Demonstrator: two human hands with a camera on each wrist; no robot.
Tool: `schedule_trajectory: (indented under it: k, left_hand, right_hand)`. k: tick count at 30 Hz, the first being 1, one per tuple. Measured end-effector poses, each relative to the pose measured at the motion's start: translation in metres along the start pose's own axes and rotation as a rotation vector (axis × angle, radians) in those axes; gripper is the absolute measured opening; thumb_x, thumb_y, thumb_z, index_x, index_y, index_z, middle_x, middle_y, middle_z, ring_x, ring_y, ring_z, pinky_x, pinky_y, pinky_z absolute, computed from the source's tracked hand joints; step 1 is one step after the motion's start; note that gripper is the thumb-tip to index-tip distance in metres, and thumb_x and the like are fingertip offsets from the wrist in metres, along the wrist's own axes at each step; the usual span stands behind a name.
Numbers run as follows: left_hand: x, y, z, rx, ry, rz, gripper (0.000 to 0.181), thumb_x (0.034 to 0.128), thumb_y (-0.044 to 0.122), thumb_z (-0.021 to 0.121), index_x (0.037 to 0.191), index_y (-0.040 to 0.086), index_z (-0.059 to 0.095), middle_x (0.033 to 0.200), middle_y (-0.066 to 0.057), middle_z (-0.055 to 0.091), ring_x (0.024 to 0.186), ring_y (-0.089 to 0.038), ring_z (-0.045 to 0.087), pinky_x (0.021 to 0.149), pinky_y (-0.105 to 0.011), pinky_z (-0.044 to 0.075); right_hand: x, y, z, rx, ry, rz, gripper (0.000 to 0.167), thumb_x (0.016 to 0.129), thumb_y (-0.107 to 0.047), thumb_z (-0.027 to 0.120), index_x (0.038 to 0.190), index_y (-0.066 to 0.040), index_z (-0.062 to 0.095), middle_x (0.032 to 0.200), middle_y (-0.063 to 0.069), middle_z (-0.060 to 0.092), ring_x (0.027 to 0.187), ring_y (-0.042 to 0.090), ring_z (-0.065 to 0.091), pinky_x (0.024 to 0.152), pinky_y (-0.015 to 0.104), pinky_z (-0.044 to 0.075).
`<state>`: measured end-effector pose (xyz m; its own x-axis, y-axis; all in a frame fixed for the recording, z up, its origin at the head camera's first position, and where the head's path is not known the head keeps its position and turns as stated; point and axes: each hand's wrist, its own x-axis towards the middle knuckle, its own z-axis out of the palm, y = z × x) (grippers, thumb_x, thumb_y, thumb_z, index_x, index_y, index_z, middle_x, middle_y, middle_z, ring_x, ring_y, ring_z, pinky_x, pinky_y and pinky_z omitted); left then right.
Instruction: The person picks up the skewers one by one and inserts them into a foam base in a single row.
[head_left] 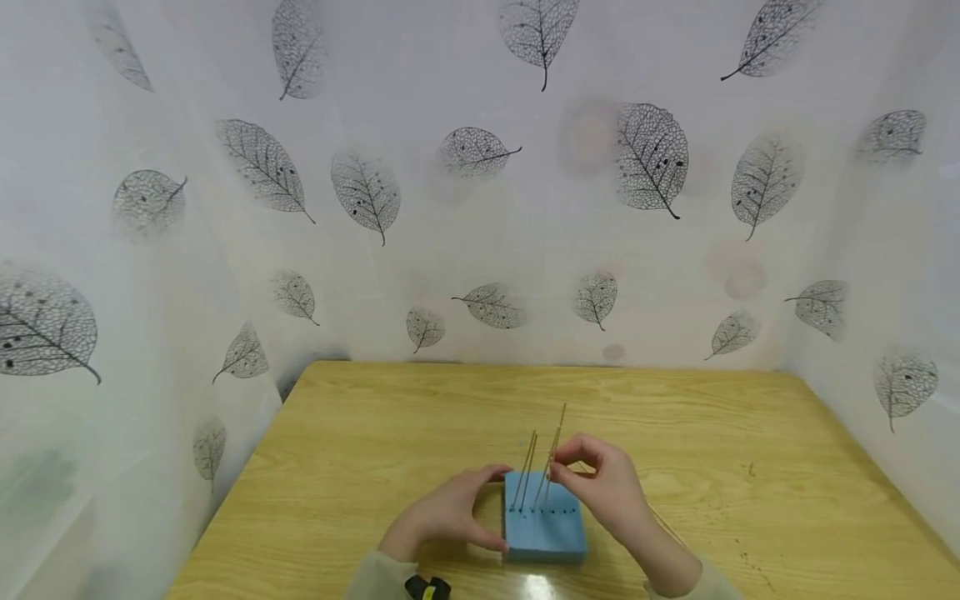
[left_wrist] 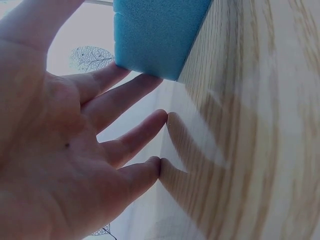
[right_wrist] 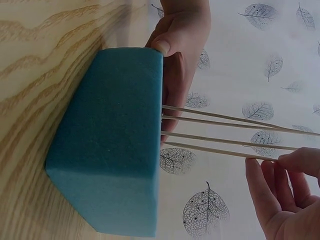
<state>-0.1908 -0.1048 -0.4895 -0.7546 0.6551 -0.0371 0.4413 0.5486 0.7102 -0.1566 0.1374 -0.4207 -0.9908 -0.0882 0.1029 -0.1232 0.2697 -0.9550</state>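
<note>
A blue foam block (head_left: 543, 540) sits on the table, with a row of small dark holes across its top. Several thin wooden sticks (right_wrist: 225, 120) stand upright in it, leaning slightly. My left hand (head_left: 450, 512) grips the block's left side, thumb at the near corner and fingertips at the far one. In the left wrist view, two fingertips touch the block (left_wrist: 155, 37) while the other two rest on the table. My right hand (head_left: 611, 487) pinches the rightmost stick (right_wrist: 215, 149) between thumb and index finger; that stick's lower end meets the block.
Another thin stick (head_left: 666, 527) lies on the wooden table (head_left: 360, 467), partly under my right forearm. A dark object with a yellow mark (head_left: 428, 588) is by my left wrist. Leaf-printed white sheeting (head_left: 525, 233) surrounds the table at the back and sides.
</note>
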Motion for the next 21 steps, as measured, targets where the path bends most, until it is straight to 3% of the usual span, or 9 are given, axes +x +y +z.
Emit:
schedule_trajectory:
  k: [21]
  left_hand:
    - [0.0014,-0.0018,-0.0001,0.008,0.000,0.014,0.098,0.0684,0.044,0.089,0.148,0.010,0.042,0.144,0.000,0.054,0.133,-0.020,0.051,0.113,-0.039,0.042]
  right_hand:
    - [0.0006,0.0026,-0.0015,-0.040,-0.050,-0.017,0.008,0.084,0.002,0.073,0.088,-0.001,0.067,0.094,0.012,0.071,0.088,0.012,0.070,0.075,0.026,0.062]
